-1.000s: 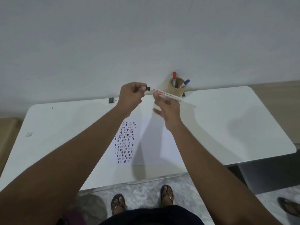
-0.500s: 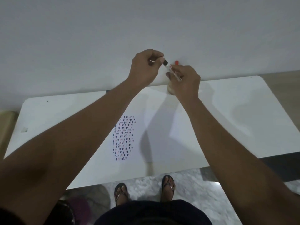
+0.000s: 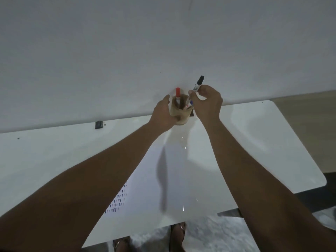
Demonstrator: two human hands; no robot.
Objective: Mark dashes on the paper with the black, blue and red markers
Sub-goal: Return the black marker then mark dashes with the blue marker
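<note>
A brown cup (image 3: 181, 114) stands at the table's far edge against the wall. In it are the red marker (image 3: 178, 93) and the blue marker (image 3: 190, 103). My left hand (image 3: 163, 115) wraps around the cup's left side. My right hand (image 3: 207, 104) holds the capped black marker (image 3: 198, 84) upright, its lower end at the cup's rim. The white paper (image 3: 174, 179) lies in front of me. A block of small dark dashes (image 3: 119, 199) shows beside my left forearm, which hides part of it.
The white table (image 3: 263, 139) reaches the grey wall at the back. A small black object (image 3: 98, 124) lies at the table's far edge, left of the cup. My sandalled feet (image 3: 179, 233) stand on the pale floor below the near edge.
The cap went onto the black marker. My right hand turned it upright and brought it to the cup. My left hand let go of the cap and took hold of the cup.
</note>
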